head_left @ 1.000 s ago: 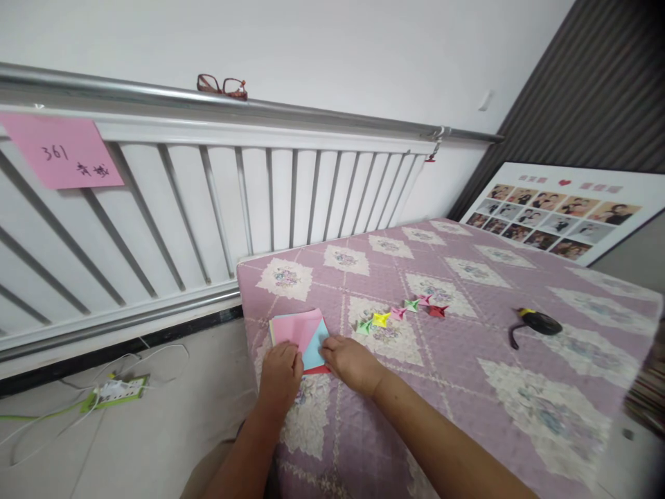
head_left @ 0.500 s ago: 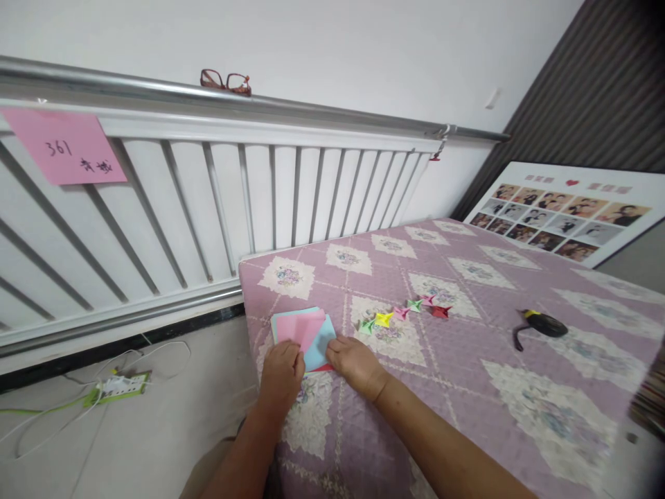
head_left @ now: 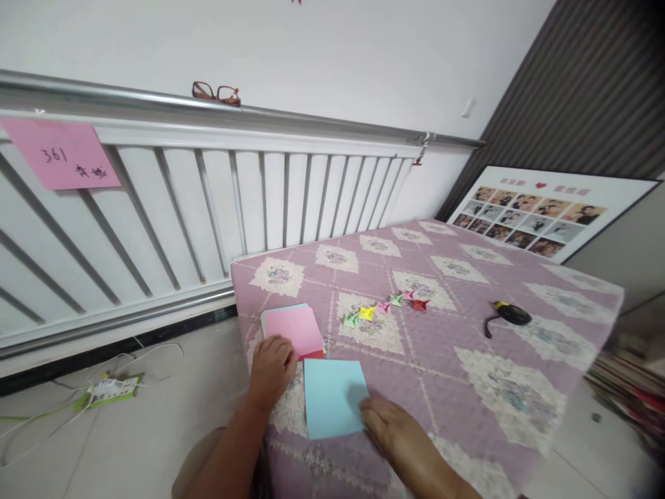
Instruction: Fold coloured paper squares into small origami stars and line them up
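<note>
A square light-blue sheet of paper (head_left: 335,398) lies over the near part of the bed-like surface, apart from the stack. My right hand (head_left: 392,430) pinches its right edge, fingers closed. To the upper left is a stack of coloured paper (head_left: 296,329) with a pink sheet on top and blue and red edges showing beneath. My left hand (head_left: 273,367), fingers curled, grips the stack's lower left corner. Farther right, several small folded paper pieces (head_left: 367,313) in green, yellow, pink and red form a line.
A purple patterned cover (head_left: 364,277) spreads over the surface. A black object with a strap (head_left: 513,314) lies at right. Behind are a white radiator (head_left: 270,201), glasses (head_left: 215,92) on the pipe and a photo board (head_left: 540,215). A power strip (head_left: 111,389) is on the floor.
My right hand has drawn the blue sheet out of the stack, toward me and to the right. The pink sheet, lifted at one side before, now lies flat under my left hand.
</note>
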A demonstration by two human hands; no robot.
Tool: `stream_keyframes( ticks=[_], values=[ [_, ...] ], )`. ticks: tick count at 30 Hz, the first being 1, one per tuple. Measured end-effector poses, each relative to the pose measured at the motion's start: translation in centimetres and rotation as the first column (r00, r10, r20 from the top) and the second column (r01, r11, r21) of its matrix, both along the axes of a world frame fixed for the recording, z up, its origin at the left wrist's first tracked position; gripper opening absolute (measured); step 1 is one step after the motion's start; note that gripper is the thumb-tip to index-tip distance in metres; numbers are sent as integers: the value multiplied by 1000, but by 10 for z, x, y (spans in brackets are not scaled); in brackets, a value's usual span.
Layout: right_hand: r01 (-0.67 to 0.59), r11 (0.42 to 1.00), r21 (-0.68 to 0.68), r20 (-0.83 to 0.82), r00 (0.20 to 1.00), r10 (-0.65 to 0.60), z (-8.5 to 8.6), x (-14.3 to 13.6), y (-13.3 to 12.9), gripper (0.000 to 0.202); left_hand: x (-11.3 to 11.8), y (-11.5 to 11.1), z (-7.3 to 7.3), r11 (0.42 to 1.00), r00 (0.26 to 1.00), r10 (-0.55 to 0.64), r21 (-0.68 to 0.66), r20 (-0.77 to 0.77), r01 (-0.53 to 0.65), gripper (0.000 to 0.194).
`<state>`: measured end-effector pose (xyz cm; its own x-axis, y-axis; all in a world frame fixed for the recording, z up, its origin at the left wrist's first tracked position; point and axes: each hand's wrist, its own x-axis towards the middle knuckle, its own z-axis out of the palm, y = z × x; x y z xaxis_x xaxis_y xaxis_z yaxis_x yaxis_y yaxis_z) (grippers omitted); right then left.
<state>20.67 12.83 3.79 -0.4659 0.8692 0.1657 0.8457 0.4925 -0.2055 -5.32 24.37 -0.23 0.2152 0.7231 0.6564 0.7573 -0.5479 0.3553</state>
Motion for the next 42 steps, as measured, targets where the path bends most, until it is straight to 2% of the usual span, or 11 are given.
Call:
stream_keyframes(
  ticks=[5, 7, 9, 12, 14, 17, 20, 24, 29, 33, 42],
  values=[
    [12, 997, 80, -87, 996, -5, -14, 25, -65, 14, 1, -25, 9, 999, 996, -16, 36, 86, 13, 18],
    [-3, 994, 109, -113, 994, 15, -20, 33, -84, 9, 3, -53, 11, 996, 987, -86, -1, 135, 87, 20],
    [-24, 991, 130, -142, 989, 43, -26, 41, -98, 10, 8, -91, 9, 969, 961, -228, -59, 156, 239, 25],
    [-74, 986, 147, -173, 980, 99, -31, 49, -114, 14, 17, -151, -2, 869, 878, -460, -138, 130, 475, 45],
    [-82, 986, 146, -163, 981, 106, -30, 52, -121, 16, 25, -182, -10, 864, 870, -483, -108, 99, 492, 52],
    [-58, 995, 80, -145, 987, 69, -24, 49, -129, 13, 39, -208, -13, 877, 879, -477, -74, -20, 474, 39],
    [-28, 999, -29, -194, 981, 22, -19, 44, -131, 10, 51, -216, -7, 908, 924, -382, -177, 24, 380, 19],
    [21, 999, -36, -297, 954, -31, -24, 46, -127, 25, 60, -224, 2, 895, 943, -310, -300, 118, 331, 20],
    [39, 999, -10, -347, 937, -40, -40, 53, -120, 20, 59, -236, 4, 882, 926, -357, -281, 123, 378, 15],
    [40, 995, -87, -348, 935, -68, -40, 52, -119, 4, 54, -238, 4, 919, 952, -288, -251, 100, 304, 14],
    [168, 981, -93, -403, 895, -191, -38, 50, -120, 25, 52, -242, 1, 923, 997, -76, -377, 10, 74, 20]
  ],
)
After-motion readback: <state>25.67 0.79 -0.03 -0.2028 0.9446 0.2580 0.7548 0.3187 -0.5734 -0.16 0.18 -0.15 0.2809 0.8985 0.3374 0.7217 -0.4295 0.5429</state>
